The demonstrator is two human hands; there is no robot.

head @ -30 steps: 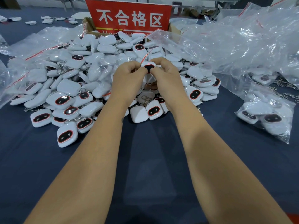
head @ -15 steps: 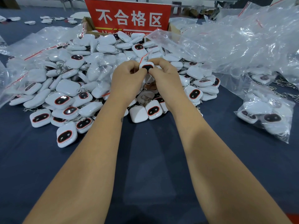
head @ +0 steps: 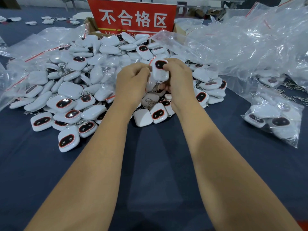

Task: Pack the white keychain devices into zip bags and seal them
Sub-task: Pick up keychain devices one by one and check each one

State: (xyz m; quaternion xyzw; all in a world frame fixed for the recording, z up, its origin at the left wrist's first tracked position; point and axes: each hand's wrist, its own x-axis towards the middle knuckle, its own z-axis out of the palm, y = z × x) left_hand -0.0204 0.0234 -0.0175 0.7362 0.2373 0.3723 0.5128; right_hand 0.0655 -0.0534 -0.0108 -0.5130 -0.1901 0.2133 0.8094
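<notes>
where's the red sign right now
In the head view the red sign stands upright at top centre, on the far side of the pile of white devices, with clear bags heaped to its right.

Lighting: bright, even, overhead. Shadows: soft, on the tabletop (head: 158,164) under both forearms, nearer than the grip. Glare: white sheen on the clear bags (head: 250,40) right of the grip. Distortion: wide-angle stretch at edges. Focus: mildly soft throughout.

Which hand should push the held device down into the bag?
Probably right. The right hand already pinches the white device at its top; the left hand grips the thin zip bag beside it.
</notes>
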